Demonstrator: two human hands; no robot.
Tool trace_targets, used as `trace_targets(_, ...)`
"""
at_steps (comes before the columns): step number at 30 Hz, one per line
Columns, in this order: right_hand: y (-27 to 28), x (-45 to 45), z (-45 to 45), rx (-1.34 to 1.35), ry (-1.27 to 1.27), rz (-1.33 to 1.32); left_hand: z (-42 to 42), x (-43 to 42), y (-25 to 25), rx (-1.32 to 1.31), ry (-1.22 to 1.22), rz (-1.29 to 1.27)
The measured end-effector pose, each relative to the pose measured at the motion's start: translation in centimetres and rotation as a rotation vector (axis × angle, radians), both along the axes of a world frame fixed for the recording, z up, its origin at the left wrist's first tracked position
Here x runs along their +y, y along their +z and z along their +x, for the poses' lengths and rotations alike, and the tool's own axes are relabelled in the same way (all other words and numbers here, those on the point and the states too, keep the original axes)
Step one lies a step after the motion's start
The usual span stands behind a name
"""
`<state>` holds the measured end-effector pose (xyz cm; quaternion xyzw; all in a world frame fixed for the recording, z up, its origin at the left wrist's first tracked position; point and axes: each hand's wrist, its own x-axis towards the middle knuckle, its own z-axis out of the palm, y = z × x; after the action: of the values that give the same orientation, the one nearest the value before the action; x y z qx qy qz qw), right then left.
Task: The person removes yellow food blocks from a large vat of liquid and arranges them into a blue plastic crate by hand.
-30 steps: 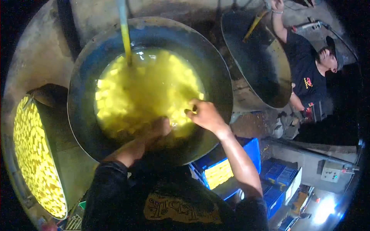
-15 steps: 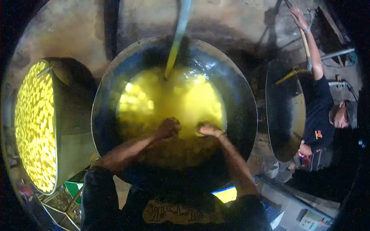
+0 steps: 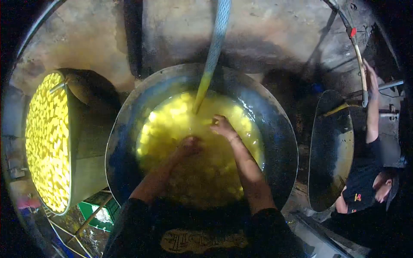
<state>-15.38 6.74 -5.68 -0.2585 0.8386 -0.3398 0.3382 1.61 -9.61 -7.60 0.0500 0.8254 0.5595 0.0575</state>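
Note:
A large round pan (image 3: 282,159) in front of me holds yellow liquid with yellow pieces (image 3: 178,106) in it. Over the liquid, left of centre, is my left hand (image 3: 191,145), blurred, its fingers not clear. My right hand (image 3: 223,127) is above the liquid to the right, with fingers curled; anything between them is too small to name. Between the hands and the far rim, a hose (image 3: 214,53) with a mesh cover hangs down, its yellow lower end over the liquid.
A tall vat (image 3: 48,142) full of yellow blocks stands at the left, above a green crate (image 3: 99,213). Another pan (image 3: 331,159) is at the right, with a stick (image 3: 337,109) in it. Beside it is another person (image 3: 365,180), one arm raised.
The view has shifted, so the pan sits lower and further right. My right hand has moved up over the liquid, away from my body. My left hand stays low over the liquid.

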Motion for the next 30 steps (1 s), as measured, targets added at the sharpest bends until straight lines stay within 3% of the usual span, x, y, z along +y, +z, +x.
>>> trace_targets(2, 1.7, 1.0, 1.1, -0.437, -0.195, -0.211, -0.4, -0.8, -0.5, 0.045, 0.063, 0.272)
trace_targets(4, 7.3, 2.0, 3.2, -0.268, -0.186, -0.247, -0.4, -0.8, -1.2, 0.111, 0.098, 0.583)
trace_targets(5, 8.1, 2.6, 4.5, -0.345, -0.237, -0.320, -0.5, -0.7, -1.6, 0.147, 0.102, 0.733)
trace_targets(6, 8.9, 3.2, 5.7, -0.422, -0.286, -0.394, -0.6, -0.4, -4.2, 0.022, 0.166, 0.730)
trace_targets(8, 12.0, 3.4, 8.0, -0.461, -0.379, -0.295, -0.7, 1.1, -2.8, -0.103, 0.222, 0.735)
trace_targets(9, 12.4, 3.8, 8.6, -0.375, -0.334, -0.297, -0.9, 2.8, 2.4, -0.211, 0.356, 0.904)
trace_targets(11, 12.0, 4.2, 9.5, -0.274, -0.317, -0.404, -2.3, 4.7, 3.6, -0.414, 0.413, 1.499)
trace_targets(14, 15.5, 3.1, 10.9, -0.412, -0.431, -0.201, -3.1, 6.6, -0.1, -0.348, 0.356, 1.542)
trace_targets(15, 15.0, 3.0, 10.9, -0.395, -0.408, -0.178, -2.6, 7.4, 2.8, -0.368, 0.468, 1.561)
trace_targets(18, 8.6, 3.8, 10.5, -0.151, -0.376, -0.399, -2.2, 9.2, 4.9, -0.197, 0.625, 1.575)
trace_targets(19, 9.9, 3.7, 10.7, -0.235, -0.384, -0.375, -2.0, 9.7, 3.6, -0.196, 0.625, 1.575)
trace_targets(20, 11.0, 3.3, 11.1, -0.238, -0.381, -0.372, -1.9, 10.2, 2.4, -0.028, 0.615, 1.367)
trace_targets(21, 11.9, 2.8, 11.5, -0.030, -0.343, -0.297, -2.1, 10.6, 1.4, 0.131, 0.600, 1.155)
trace_targets(22, 12.7, 2.3, 11.9, 0.176, -0.303, -0.222, -2.4, 10.9, 2.1, 0.130, 0.606, 1.156)
trace_targets(23, 13.6, 1.8, 12.0, 0.376, -0.274, -0.062, -2.6, 11.4, 2.9, 0.018, 0.626, 1.437)
trace_targets(24, 10.5, 2.2, 11.6, 0.370, -0.271, -0.060, -2.8, 11.5, 3.6, -0.099, 0.640, 1.716)
trace_targets(25, 5.0, 3.1, 10.8, -0.147, -0.219, -0.631, -3.0, 11.2, 3.8, -0.096, 0.645, 1.716)
trace_targets(28, 9.4, 1.7, 5.5, 0.075, -0.082, -0.048, -2.7, 9.8, 3.2, -0.443, 0.751, 1.719)
trace_targets(29, 10.3, 0.7, 3.8, 0.147, -0.123, 0.090, -2.3, 8.5, 4.4, -0.408, 0.522, 2.046)
trace_targets(30, 11.0, -0.5, 2.1, 0.189, -0.164, 0.189, -2.3, 8.1, 4.4, -0.399, 0.530, 2.039)
